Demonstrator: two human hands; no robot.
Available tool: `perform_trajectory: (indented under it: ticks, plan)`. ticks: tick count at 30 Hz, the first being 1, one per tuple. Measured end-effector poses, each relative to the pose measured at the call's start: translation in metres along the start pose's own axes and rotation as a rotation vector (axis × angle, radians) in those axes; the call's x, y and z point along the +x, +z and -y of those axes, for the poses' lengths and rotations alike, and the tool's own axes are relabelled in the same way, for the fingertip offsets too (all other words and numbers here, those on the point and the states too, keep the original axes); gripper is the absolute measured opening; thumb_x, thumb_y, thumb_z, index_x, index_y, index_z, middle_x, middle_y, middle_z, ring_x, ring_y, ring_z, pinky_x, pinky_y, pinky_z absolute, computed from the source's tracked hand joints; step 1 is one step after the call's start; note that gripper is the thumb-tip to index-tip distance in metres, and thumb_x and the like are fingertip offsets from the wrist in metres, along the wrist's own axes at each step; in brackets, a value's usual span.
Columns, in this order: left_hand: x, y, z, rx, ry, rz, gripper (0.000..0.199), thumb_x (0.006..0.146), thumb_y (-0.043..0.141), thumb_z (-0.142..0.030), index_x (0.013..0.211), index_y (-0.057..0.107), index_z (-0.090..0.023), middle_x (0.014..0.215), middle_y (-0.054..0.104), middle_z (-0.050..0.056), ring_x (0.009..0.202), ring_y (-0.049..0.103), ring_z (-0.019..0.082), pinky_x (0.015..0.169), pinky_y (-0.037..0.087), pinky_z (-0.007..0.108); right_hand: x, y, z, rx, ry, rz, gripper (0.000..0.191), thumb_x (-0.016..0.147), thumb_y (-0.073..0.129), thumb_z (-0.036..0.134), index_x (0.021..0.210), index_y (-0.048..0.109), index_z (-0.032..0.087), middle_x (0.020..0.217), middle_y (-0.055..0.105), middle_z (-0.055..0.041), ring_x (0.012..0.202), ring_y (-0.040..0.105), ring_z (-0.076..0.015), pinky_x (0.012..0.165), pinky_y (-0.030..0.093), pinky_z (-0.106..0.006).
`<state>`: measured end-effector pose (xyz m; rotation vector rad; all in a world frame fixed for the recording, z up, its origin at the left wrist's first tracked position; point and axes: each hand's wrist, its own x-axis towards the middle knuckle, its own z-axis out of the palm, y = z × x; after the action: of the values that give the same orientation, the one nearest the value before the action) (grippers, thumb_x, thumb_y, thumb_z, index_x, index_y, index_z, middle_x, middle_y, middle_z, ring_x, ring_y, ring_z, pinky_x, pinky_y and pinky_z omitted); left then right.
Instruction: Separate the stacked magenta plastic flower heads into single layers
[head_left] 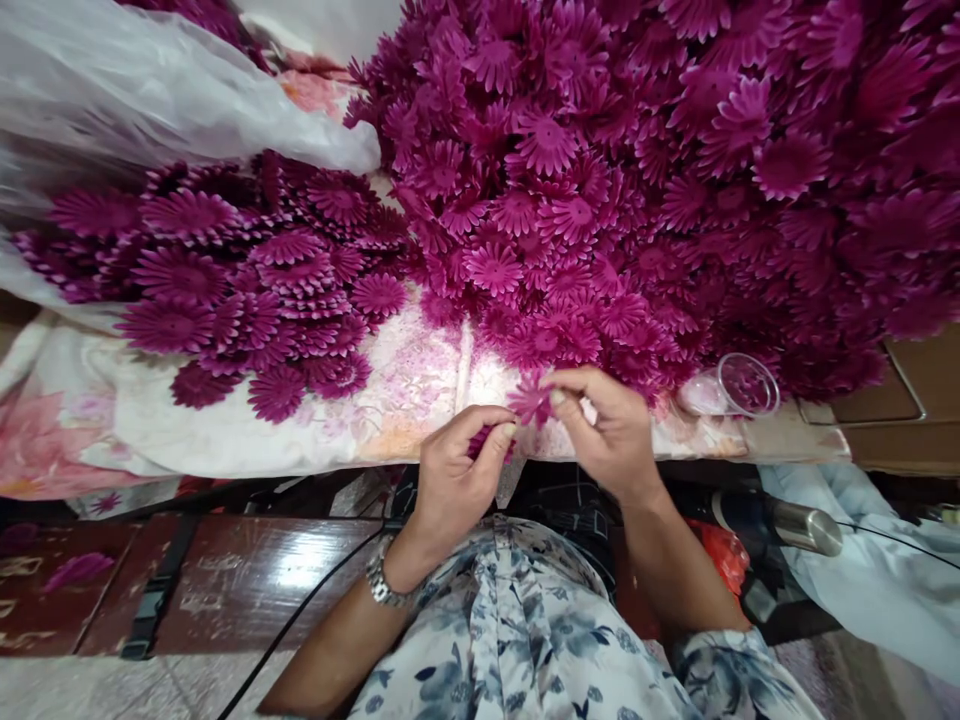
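Note:
Near the table's front edge, my left hand is closed on magenta petal pieces, partly hidden by its fingers. Just to the right, my right hand pinches a single magenta flower piece between thumb and forefinger. That piece lies between the two hands, close to my left fingertips. Behind my hands rises a large heap of magenta flowers. A smaller pile of stacked flower pieces sits to the left on the floral cloth.
A clear plastic cup lies tipped at the right of the cloth. Clear plastic sheeting covers the back left. Below the table are a dark red bench, a metal-capped bottle and a black cable.

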<state>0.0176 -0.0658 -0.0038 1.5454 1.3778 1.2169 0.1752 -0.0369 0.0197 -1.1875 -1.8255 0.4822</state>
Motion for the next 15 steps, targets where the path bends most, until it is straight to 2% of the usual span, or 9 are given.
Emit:
perform_trajectory:
  ticks: [2, 4, 7, 9, 12, 13, 15]
  plan:
    - [0.001, -0.001, 0.002, -0.179, -0.136, 0.004, 0.012, 0.083, 0.058, -0.025, 0.082, 0.067, -0.017, 0.064, 0.064, -0.001, 0.056, 0.057, 0.01, 0.054, 0.046, 0.02, 0.023, -0.013, -0.012, -0.128, -0.044, -0.114, 0.018, 0.089, 0.049, 0.02, 0.097, 0.065, 0.02, 0.079, 0.066, -0.0008, 0.062, 0.058, -0.0096, 0.059, 0.048, -0.023]
    - [0.001, -0.002, 0.004, -0.391, -0.246, 0.016, 0.015, 0.083, 0.057, -0.028, 0.086, 0.067, -0.017, 0.065, 0.063, -0.001, 0.054, 0.055, 0.01, 0.05, 0.045, 0.019, 0.043, -0.025, -0.021, -0.31, -0.077, -0.218, 0.021, 0.089, 0.05, 0.026, 0.104, 0.064, 0.02, 0.087, 0.066, -0.0036, 0.071, 0.06, -0.0127, 0.068, 0.051, -0.029]
    - [0.002, -0.001, 0.006, -0.599, -0.316, -0.029, 0.025, 0.079, 0.062, -0.027, 0.102, 0.065, -0.019, 0.075, 0.064, 0.0, 0.059, 0.055, 0.01, 0.056, 0.047, 0.02, 0.047, -0.029, -0.021, -0.449, -0.098, -0.31, 0.027, 0.088, 0.052, 0.031, 0.111, 0.06, 0.019, 0.099, 0.064, -0.0082, 0.083, 0.06, -0.0168, 0.078, 0.051, -0.036]
    - [0.003, 0.001, 0.007, -0.678, -0.359, -0.059, 0.038, 0.074, 0.069, -0.026, 0.111, 0.062, -0.02, 0.077, 0.065, 0.0, 0.062, 0.056, 0.009, 0.063, 0.049, 0.021, 0.032, -0.021, -0.011, -0.382, -0.121, -0.235, 0.02, 0.088, 0.054, 0.027, 0.105, 0.062, 0.02, 0.092, 0.064, -0.0063, 0.077, 0.059, -0.0149, 0.073, 0.051, -0.032]
    - [0.006, 0.004, 0.007, -0.825, -0.496, -0.029, 0.044, 0.065, 0.077, -0.026, 0.106, 0.065, -0.019, 0.075, 0.066, 0.0, 0.062, 0.058, 0.009, 0.065, 0.05, 0.023, 0.001, 0.001, 0.003, -0.16, -0.176, 0.077, 0.01, 0.085, 0.058, 0.023, 0.093, 0.062, 0.02, 0.077, 0.061, -0.0027, 0.07, 0.058, -0.0135, 0.063, 0.05, -0.027]
    - [0.006, 0.005, 0.006, -0.873, -0.539, -0.013, 0.042, 0.063, 0.078, -0.027, 0.102, 0.066, -0.018, 0.076, 0.067, 0.0, 0.063, 0.059, 0.01, 0.065, 0.051, 0.023, -0.007, 0.008, 0.004, -0.128, -0.181, 0.129, 0.007, 0.085, 0.058, 0.023, 0.091, 0.062, 0.02, 0.076, 0.06, -0.0029, 0.071, 0.057, -0.0139, 0.063, 0.05, -0.027]
    - [0.006, 0.007, 0.006, -0.949, -0.596, 0.011, 0.039, 0.061, 0.08, -0.029, 0.097, 0.069, -0.017, 0.081, 0.069, 0.002, 0.068, 0.062, 0.012, 0.066, 0.052, 0.025, -0.016, 0.019, 0.002, -0.129, -0.167, 0.142, 0.005, 0.085, 0.057, 0.021, 0.089, 0.06, 0.018, 0.075, 0.057, -0.0034, 0.072, 0.056, -0.0146, 0.065, 0.05, -0.028]
